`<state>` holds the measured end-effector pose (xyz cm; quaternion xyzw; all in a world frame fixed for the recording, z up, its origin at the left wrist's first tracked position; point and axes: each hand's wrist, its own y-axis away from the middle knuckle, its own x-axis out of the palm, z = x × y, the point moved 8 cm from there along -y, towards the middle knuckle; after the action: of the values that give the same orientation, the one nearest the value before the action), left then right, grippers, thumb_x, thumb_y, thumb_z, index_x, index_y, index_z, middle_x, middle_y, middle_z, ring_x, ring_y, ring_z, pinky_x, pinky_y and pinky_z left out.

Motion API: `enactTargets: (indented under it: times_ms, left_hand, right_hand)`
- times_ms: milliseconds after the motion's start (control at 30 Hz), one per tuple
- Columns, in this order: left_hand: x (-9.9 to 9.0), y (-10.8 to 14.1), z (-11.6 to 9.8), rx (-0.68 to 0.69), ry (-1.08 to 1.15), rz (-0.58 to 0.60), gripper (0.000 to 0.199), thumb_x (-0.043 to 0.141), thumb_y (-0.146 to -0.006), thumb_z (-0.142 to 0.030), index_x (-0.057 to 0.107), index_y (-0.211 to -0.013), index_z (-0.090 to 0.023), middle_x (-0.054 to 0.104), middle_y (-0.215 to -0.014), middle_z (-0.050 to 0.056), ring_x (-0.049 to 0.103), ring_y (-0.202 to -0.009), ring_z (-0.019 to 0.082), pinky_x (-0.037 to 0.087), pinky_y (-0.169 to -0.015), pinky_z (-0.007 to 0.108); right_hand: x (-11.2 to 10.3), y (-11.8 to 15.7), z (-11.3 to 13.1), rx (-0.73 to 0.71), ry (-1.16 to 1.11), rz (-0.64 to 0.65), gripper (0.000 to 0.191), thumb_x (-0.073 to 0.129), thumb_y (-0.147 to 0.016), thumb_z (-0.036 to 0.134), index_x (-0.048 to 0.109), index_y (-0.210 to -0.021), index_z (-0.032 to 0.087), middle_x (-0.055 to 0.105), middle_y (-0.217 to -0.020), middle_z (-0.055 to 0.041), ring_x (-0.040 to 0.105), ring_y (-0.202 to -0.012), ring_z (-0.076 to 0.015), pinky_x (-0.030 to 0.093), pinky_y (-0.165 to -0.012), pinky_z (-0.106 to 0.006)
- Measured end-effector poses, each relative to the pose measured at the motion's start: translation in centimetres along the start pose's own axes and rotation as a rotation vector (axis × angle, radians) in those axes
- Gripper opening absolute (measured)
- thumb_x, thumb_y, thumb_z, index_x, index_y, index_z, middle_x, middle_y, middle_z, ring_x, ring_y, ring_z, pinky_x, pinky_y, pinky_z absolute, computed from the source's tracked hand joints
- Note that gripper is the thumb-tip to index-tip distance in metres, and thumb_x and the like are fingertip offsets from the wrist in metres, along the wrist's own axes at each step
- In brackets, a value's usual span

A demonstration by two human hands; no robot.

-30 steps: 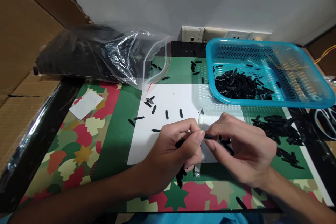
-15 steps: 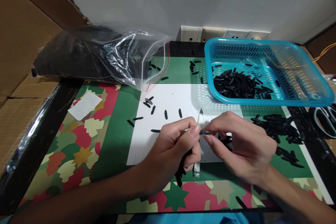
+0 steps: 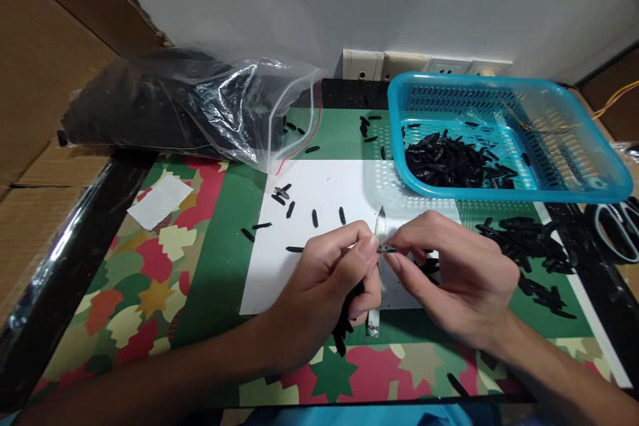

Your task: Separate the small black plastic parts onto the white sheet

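Between my two hands is a small, dark, elongated piece. The thumb and forefinger of my left hand pinch its left end. My right hand has its thumb and forefinger closed about the other end. More black pieces stick out below the curled fingers of my left hand. Beneath the hands lies a pale craft knife with its pointed blade facing away from me. Several loose black pieces lie scattered over a white sheet of paper.
A blue plastic basket at the back right holds a heap of black pieces. Another pile lies in front of it, with scissors at the right edge. A zip bag full of black material lies back left. A paper scrap sits left.
The small piece between my fingers has turned slightly, showing a paler face with dark spots. Both hands stay in nearly the same place.
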<state>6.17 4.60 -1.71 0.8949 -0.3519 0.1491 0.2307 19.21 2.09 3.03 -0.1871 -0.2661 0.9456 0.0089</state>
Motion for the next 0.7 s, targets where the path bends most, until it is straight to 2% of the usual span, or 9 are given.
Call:
enactTargets:
  times_ms: [700]
  left_hand:
    - [-0.02, 0.07, 0.23, -0.027, 0.063, -0.012, 0.046, 0.053, -0.111, -0.055, 0.048, -0.080, -0.021, 0.048, -0.056, -0.008, 0.041, -0.047, 0.007, 0.040, -0.049, 0.018]
  right_hand:
    - [0.04, 0.00, -0.10, 0.017, -0.002, 0.005, 0.016, 0.072, -0.096, 0.004, 0.073, -0.103, 0.018, 0.073, -0.085, -0.0038, 0.063, -0.074, -0.0168, 0.049, -0.068, -0.034]
